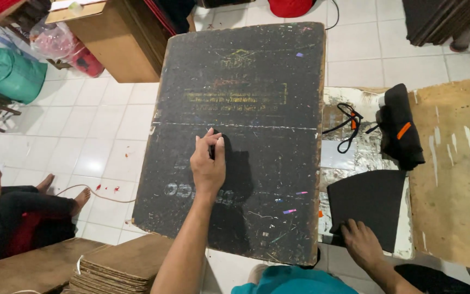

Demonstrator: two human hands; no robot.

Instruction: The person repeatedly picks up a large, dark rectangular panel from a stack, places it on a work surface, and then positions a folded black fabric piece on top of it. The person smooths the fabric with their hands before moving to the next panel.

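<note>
Left hand (208,163): we find it resting on the black board, fingertips pinched together on something small and dark; what it pinches we cannot make out.
Right hand (361,242): laid flat, fingers spread, pressing the near corner of the black fabric piece; nothing clasped.
Black board (278,81): largest item, lying flat before the person; surface scuffed, flecked with paint and faint old print, edges worn to brown.
Side table (452,163): bare scratched wood to the right, touching a foil-faced strip (341,158).
Black fabric piece (368,204): fan-shaped, flat, matte, on the foil strip just right of the board.
Folded black cloth (401,128): orange tab, beside a black cord (349,125).
Step, in our judgement: marking or positioning on the board while the fabric is held ready; next calls for lifting the fabric over without creasing.
</note>
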